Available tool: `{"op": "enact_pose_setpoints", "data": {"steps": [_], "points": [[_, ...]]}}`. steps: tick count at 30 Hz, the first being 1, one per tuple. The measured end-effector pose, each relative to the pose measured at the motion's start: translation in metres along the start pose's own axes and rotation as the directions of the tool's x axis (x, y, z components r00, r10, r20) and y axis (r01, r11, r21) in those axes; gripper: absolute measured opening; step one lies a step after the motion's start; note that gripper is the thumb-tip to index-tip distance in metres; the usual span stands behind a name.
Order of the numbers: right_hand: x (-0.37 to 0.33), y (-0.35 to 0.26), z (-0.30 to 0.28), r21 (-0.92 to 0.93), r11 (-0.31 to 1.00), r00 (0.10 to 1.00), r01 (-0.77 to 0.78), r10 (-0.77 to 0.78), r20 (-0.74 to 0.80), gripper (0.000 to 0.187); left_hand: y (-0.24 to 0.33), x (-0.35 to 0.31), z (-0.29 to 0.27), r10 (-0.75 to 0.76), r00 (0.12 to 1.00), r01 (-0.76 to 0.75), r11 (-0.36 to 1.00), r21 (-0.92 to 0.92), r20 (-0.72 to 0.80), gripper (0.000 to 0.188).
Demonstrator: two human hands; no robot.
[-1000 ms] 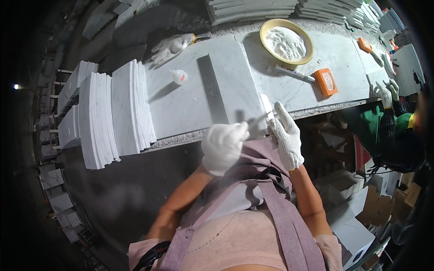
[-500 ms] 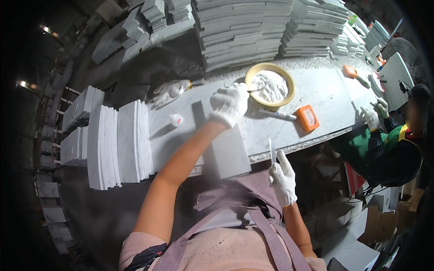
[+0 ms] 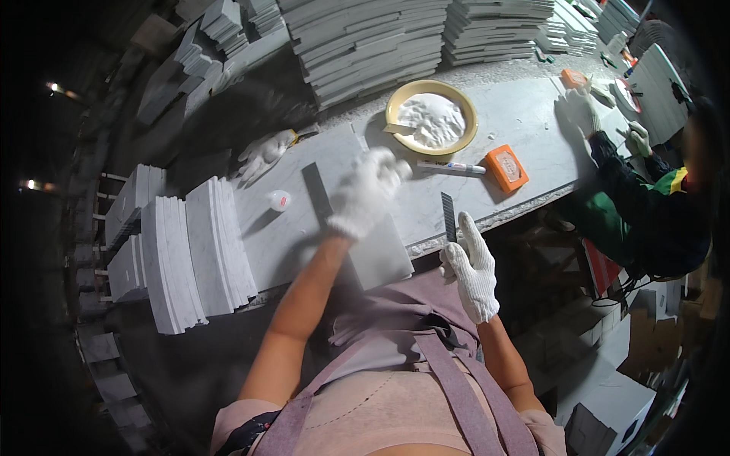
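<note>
My left hand [image 3: 371, 190], in a white knit glove, is over a grey marble tile [image 3: 382, 254] that overhangs the table's front edge. Motion smears its fingers, so their state is unclear. Just beyond it stands a yellow bowl [image 3: 471, 131] of white powder or paste [image 3: 437, 118]. A flat pale spatula-like piece [image 3: 398, 129] lies across the bowl's left rim. My right hand [image 3: 473, 273], gloved too, is closed on a narrow dark flat strip [image 3: 449, 216], held upright in front of the table edge; its lower end is hidden in the fingers.
A marker pen [image 3: 452, 167] and an orange block [image 3: 506, 168] lie right of the bowl. A small white bottle [image 3: 280, 201] and an empty glove [image 3: 266, 155] are on the left. Tile stacks [image 3: 217, 247] border the left and back. A co-worker's gloved hand [image 3: 582, 112] works at the right.
My left hand has let go of the spatula-like piece in the bowl and drawn back toward me. The strip in my right hand has turned, showing a darker face. The co-worker's hand has moved.
</note>
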State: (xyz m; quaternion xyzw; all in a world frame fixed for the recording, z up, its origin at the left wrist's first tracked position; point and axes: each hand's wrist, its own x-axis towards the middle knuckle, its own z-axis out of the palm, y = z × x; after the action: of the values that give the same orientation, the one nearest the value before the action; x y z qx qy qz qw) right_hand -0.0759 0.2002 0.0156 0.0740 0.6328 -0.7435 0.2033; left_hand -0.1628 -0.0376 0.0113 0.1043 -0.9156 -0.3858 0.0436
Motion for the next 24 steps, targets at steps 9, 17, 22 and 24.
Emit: {"op": "enact_pose_setpoints", "data": {"steps": [9, 17, 22, 24], "points": [[0.007, 0.009, 0.023, -0.394, 0.919, 0.961, -0.015, 0.122, 0.248, 0.056, 0.009, -0.089, -0.029, -0.141, 0.821, 0.385, 0.852, -0.355, 0.553, 0.02], [0.016, 0.036, -0.004, -0.415, 0.907, 0.996, -0.07, 0.084, 0.016, 0.024, -0.096, -0.044, -0.021, 0.329, 0.936, -0.294, 0.927, 0.232, -0.128, 0.039], [0.026, 0.044, 0.004, -0.369, 0.914, 0.985, 0.167, -0.136, 0.109, 0.023, -0.126, 0.003, -0.023, 0.465, 0.875, -0.272, 0.704, 0.657, -0.137, 0.053], [0.029, 0.042, 0.004, -0.46, 0.843, 0.96, 0.278, -0.247, 0.129, 0.023, -0.119, -0.021, -0.021, 0.498, 0.865, -0.41, 0.634, 0.656, 0.06, 0.056]]}}
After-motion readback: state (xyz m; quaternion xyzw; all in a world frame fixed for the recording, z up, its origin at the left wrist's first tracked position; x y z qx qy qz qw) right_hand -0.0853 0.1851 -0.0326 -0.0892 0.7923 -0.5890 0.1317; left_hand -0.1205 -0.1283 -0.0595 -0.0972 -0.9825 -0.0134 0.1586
